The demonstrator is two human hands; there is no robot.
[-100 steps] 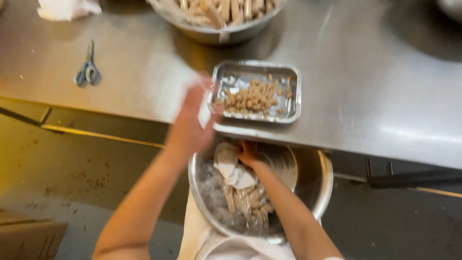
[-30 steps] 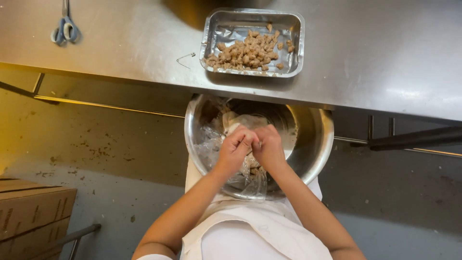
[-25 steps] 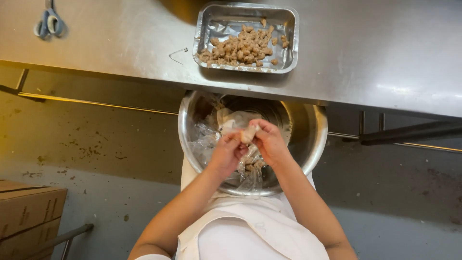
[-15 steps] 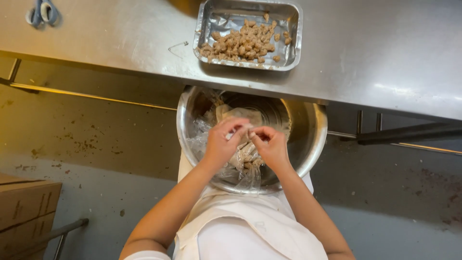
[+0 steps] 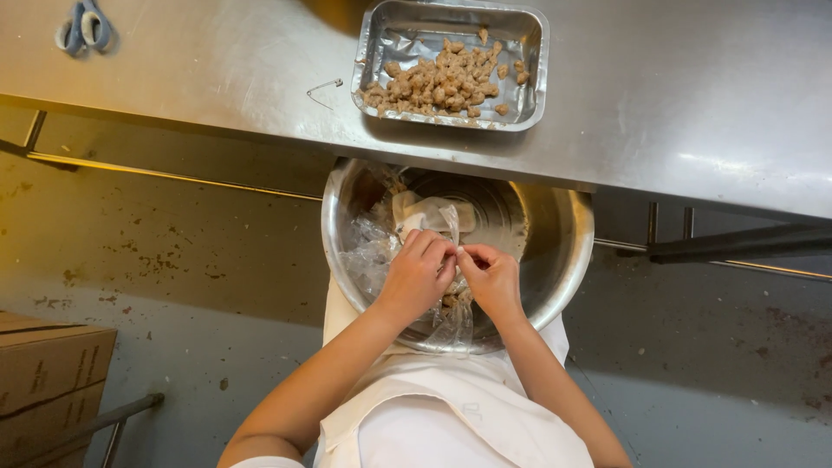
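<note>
My left hand [image 5: 416,276] and my right hand [image 5: 491,279] meet over a steel bowl [image 5: 555,251] resting on my lap. Both pinch a thin clear plastic wrapper [image 5: 452,260] between their fingertips. What is inside the wrapper is hidden by my fingers. The bowl holds crumpled clear wrappers [image 5: 368,256] and pale sausage-like pieces [image 5: 429,212]. A foil tray [image 5: 529,78] with several small brown chunks [image 5: 442,82] sits on the steel table just beyond the bowl.
The steel table [image 5: 693,95] runs across the top. Blue-handled scissors [image 5: 82,26] lie at its far left, and a safety pin [image 5: 325,89] lies left of the tray. A cardboard box [image 5: 48,373] stands on the grey floor at lower left.
The view shifted and the tray now sits higher in frame. My hands stayed together over the bowl, working the wrapper between their fingertips.
</note>
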